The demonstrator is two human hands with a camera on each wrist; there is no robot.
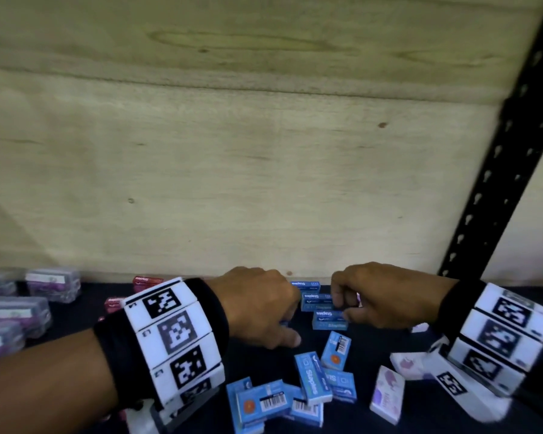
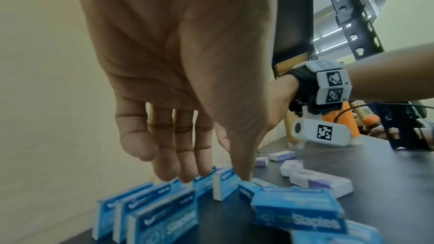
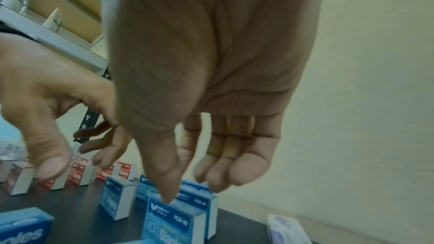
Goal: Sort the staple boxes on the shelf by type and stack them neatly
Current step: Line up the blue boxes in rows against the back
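Three blue staple boxes [image 1: 318, 300] stand on edge in a short row near the back wall; the left wrist view shows this row [image 2: 150, 211] from its end. More blue boxes [image 1: 311, 380] lie in a loose heap nearer me. My left hand [image 1: 264, 308] hangs over the boxes with fingers [image 2: 185, 162] straight down, holding nothing. My right hand [image 1: 376, 296] is at the row's right end. Its thumb tip [image 3: 168, 198] touches the top of the nearest upright blue box [image 3: 173, 220], and its fingers are loosely bent above the box behind.
Red staple boxes [image 1: 146, 281] stand to the left. Clear cases with purple labels [image 1: 16, 308] sit at the far left. White and purple boxes [image 1: 387, 393] lie to the right. A plywood back wall [image 1: 232, 167] and a black slotted upright [image 1: 499, 170] bound the dark shelf [image 1: 373, 349].
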